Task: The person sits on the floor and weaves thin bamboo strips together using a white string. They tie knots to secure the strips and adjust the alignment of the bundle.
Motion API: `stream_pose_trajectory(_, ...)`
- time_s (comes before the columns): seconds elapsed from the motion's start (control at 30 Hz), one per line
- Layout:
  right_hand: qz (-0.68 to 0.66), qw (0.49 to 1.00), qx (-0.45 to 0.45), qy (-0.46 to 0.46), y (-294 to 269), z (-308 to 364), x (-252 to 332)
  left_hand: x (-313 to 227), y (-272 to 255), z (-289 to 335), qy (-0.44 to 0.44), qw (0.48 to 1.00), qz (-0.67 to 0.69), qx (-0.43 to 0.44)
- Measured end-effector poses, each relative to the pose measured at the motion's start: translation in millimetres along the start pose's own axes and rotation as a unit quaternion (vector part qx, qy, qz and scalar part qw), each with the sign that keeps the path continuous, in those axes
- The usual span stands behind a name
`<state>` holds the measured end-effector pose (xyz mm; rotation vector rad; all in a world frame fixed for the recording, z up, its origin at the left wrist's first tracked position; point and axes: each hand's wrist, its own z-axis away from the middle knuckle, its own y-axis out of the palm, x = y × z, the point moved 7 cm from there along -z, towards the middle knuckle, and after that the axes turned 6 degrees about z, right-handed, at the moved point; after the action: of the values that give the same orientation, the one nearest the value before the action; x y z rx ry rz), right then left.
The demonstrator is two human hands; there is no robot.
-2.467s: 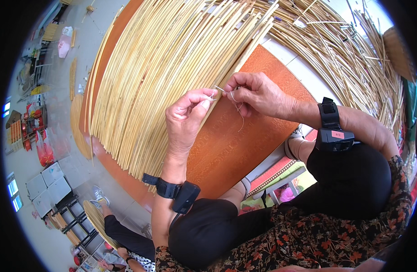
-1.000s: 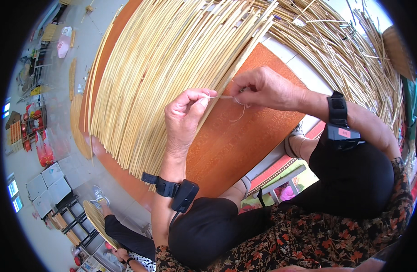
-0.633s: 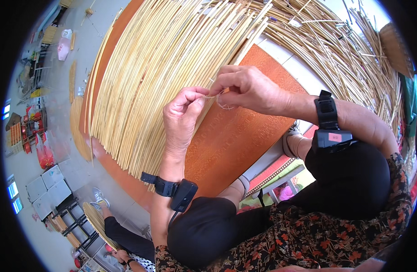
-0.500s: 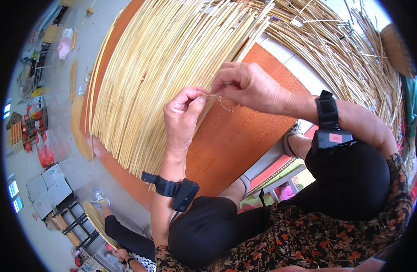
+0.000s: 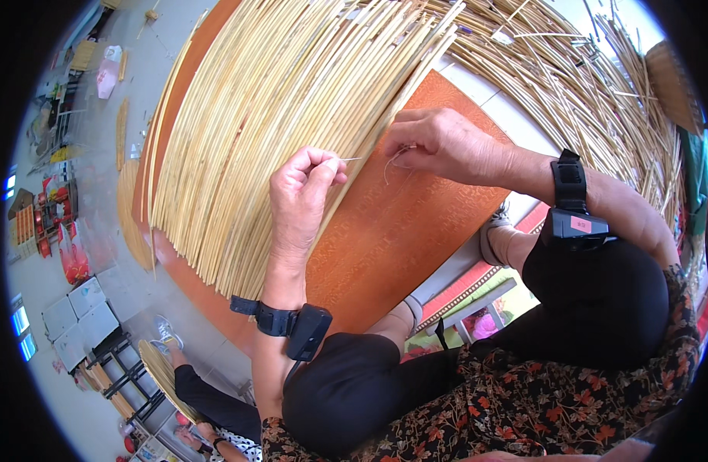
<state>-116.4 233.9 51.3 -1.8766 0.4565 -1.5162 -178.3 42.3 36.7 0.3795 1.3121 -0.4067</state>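
Note:
Over a row of long pale stalks (image 5: 246,131), my left hand (image 5: 300,192) pinches a thin needle (image 5: 353,159) between thumb and forefinger, its tip pointing right. To its right, my right hand (image 5: 451,148) has its fingers curled round a fine pale thread (image 5: 387,171), which loops below the fingertips. Whether the thread runs through the needle is too small to tell. The stalks lie side by side on an orange-brown tabletop (image 5: 385,239), with my right hand above its bare part. Both wrists wear black straps with small boxes.
A big heap of loose stalks (image 5: 577,100) spreads over the floor at the far right, beside a woven basket (image 5: 670,86). At lower left another person sits with a round woven tray (image 5: 163,377). A colourful stool (image 5: 489,308) stands under the table near my legs.
My hands have drawn apart, the right one moving right and the left slightly left. The needle now shows clear in my left fingers, while the thread stays with my right hand.

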Motion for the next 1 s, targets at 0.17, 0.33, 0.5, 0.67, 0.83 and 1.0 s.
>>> stream_pose_trajectory(0.17, 0.042, 0.999, 0.032, -0.005, 9, 0, 4, 0, 0, -1, 0.007, 1.000, -0.001, -0.009)
stream_pose_trajectory(0.33, 0.062, 0.996, -0.057, 0.011, -7, 4, 1, 1, -2, -1, 0.007, 1.000, 0.017, -0.013)
stream_pose_trajectory(0.5, 0.044, 0.996, -0.073, -0.006, -22, 1, 4, 1, -1, -4, 0.004, 1.000, 0.018, 0.004)
stream_pose_trajectory(0.67, 0.031, 0.992, -0.121, 0.029, -16, -4, 6, -3, 7, -3, 0.036, 0.999, 0.002, 0.027)
stream_pose_trajectory(0.83, -0.001, 0.976, -0.144, 0.163, -46, 17, -27, -28, 47, 6, 0.156, 0.923, -0.319, 0.146)
stream_pose_trajectory(1.0, 0.005, 0.975, -0.160, 0.156, -50, 23, -30, -26, 62, 3, 0.271, 0.844, -0.438, 0.152)
